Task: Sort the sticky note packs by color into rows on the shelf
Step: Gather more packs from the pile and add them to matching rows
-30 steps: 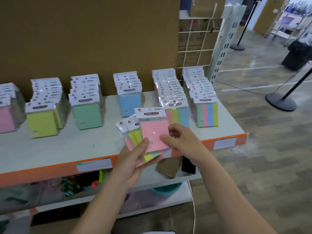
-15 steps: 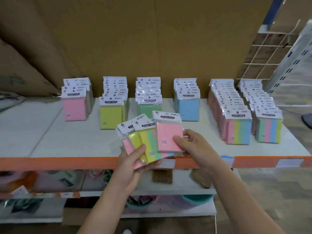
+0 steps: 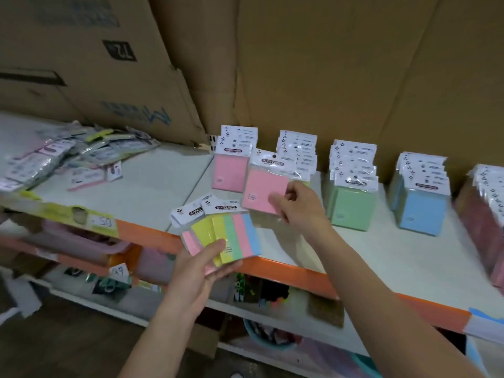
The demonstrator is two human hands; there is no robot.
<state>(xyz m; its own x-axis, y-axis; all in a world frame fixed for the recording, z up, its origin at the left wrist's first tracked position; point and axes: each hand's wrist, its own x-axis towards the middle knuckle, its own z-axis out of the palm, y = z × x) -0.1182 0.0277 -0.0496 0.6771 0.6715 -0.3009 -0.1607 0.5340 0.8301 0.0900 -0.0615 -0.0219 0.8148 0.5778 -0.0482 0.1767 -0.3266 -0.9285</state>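
Hands come first, out past the shelf's [image 3: 381, 257] orange front edge. The left hand [image 3: 201, 266] is curled under a fan of packs [image 3: 226, 236], thumb on top: a pink one, a yellow one, and one with yellow, green, pink and blue stripes. They hang over the front edge of the shelf, not touching it.

Just behind, the right hand [image 3: 300, 205] pinches a single pink pack [image 3: 263, 189] by its right side, thumb in front and fingers behind. The pack is tilted and held above the shelf, just in front of the pink row [image 3: 230, 165].

Along the back edge the packs stand upright in rows. From left to right there is the pink row, then a row [image 3: 300, 151] mostly hidden by the held pack so its color is hard to tell, then the green row [image 3: 351, 195], then the blue row [image 3: 421, 203]. At the far right edge there is another blurry row [image 3: 488, 208].

Near the back left corner lies a loose pile of packs [image 3: 68, 156], all mixed up and flat.

Below the shelf there is a round tub [image 3: 268, 338] with dark things in it, too blurry to name.

Big cardboard sheets [image 3: 327, 77] stand behind everything.
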